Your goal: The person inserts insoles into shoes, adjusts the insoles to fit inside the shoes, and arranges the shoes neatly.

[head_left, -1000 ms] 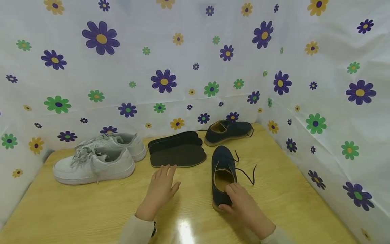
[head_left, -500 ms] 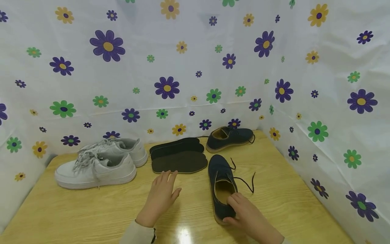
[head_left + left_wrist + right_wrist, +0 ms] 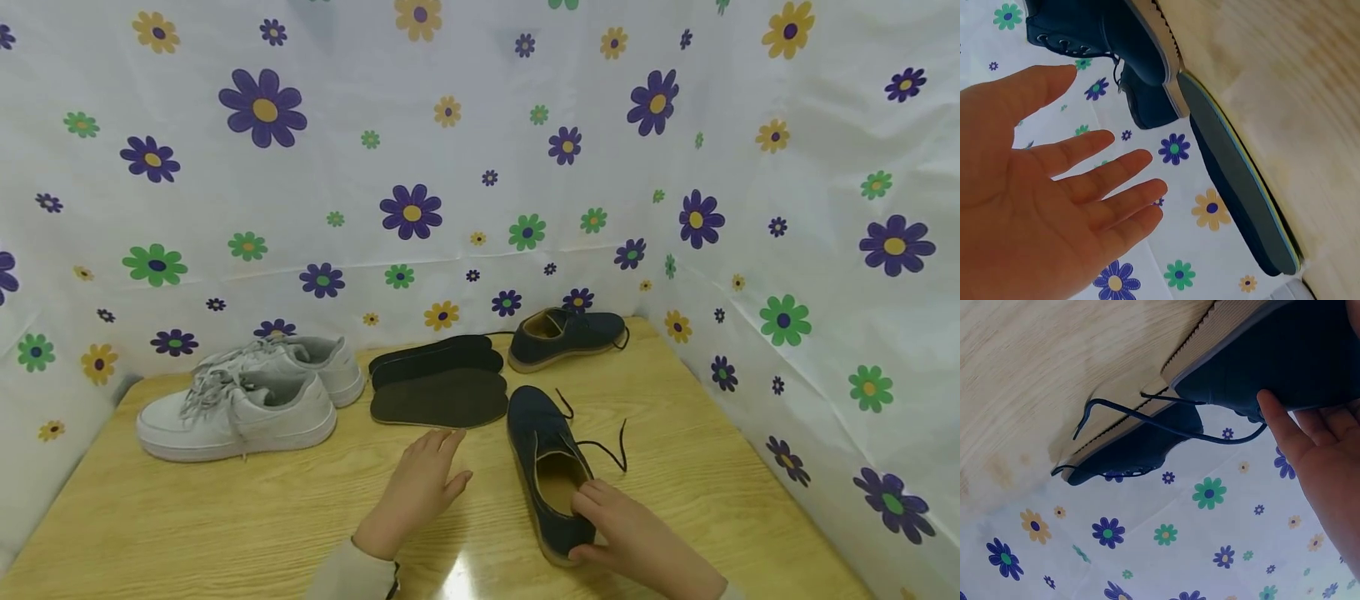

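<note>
My right hand point(image 3: 630, 533) pinches the heel collar of a dark navy lace-up shoe point(image 3: 531, 417), its fingers inside the tan-lined opening and its thumb outside at the back. The shoe stands on the wooden table with its toe pointing away and a little left, a loose lace point(image 3: 611, 454) trailing to its right. In the right wrist view the fingers point(image 3: 1282, 425) lie along the shoe's upper point(image 3: 1285, 362). My left hand point(image 3: 420, 487) hovers to the left of the shoe with its fingers spread, holding nothing, close in front of the dark insoles point(image 3: 442, 398).
The other navy shoe point(image 3: 570, 335) stands behind, near the back right corner. A pair of white sneakers point(image 3: 240, 417) sits at the left. White flowered cloth point(image 3: 345, 150) encloses the back and sides of the wooden table point(image 3: 225, 525).
My right hand has swung the shoe's heel to the right and toward me, so the toe now points slightly left. My left hand has drifted right. The head view has tilted slightly.
</note>
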Demonstrator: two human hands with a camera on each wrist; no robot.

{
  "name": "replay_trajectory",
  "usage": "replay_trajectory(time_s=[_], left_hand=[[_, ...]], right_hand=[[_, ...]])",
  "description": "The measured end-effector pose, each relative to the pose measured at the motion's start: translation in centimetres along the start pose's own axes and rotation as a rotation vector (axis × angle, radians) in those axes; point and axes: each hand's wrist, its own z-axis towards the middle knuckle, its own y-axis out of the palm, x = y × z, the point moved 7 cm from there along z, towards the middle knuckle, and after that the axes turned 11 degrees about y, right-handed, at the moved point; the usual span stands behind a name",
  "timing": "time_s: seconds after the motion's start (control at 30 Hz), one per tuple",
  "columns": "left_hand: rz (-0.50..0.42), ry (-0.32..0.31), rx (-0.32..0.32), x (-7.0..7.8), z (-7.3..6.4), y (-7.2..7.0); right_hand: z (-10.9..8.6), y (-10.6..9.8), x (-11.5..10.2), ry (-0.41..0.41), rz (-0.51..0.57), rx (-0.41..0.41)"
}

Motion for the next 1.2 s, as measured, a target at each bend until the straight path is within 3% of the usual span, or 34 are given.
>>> replay_trajectory(time_s=[0.17, 0.27, 0.4, 0.53, 0.7, 0.87, 1.0, 1.1, 1.2], left_hand=[[-0.041, 0.004, -0.044, 0.3, 0.0, 1.0], [-0.04, 0.022, -0.073, 0.4, 0.2, 1.4], [-0.033, 0.03, -0.125, -0.7, 1.0, 1.6], [-0.018, -0.059, -0.184, -4.6, 3.0, 1.5], [0.093, -0.17, -0.288, -10.4, 5.5, 2.0], [0.198, -0.195, -0.397, -13.3, 6.5, 3.3], [0.219, -0.192, -0.384, -13.4, 6.3, 3.2], [0.216, -0.17, -0.324, -12.9, 5.9, 2.5], [0.143, -0.157, -0.229, -12.3, 5.2, 1.1]], right_hand=[[-0.5, 0.0, 0.0, 0.007, -0.003, -0.037], [-0.4, -0.2, 0.0, 0.002, -0.01, -0.017], [-0.3, -0.6, -0.1, -0.009, -0.008, 0.016], [-0.2, -0.6, 0.0, -0.008, 0.007, 0.016], [-0.5, -0.1, 0.2, 0.033, 0.03, -0.041], [-0.7, -0.1, 0.3, 0.045, 0.043, -0.055], [-0.7, -0.2, 0.1, 0.033, 0.035, -0.039], [-0.7, -0.1, 0.2, 0.046, 0.033, -0.056], [-0.7, -0.2, 0.4, 0.063, 0.049, -0.068]])
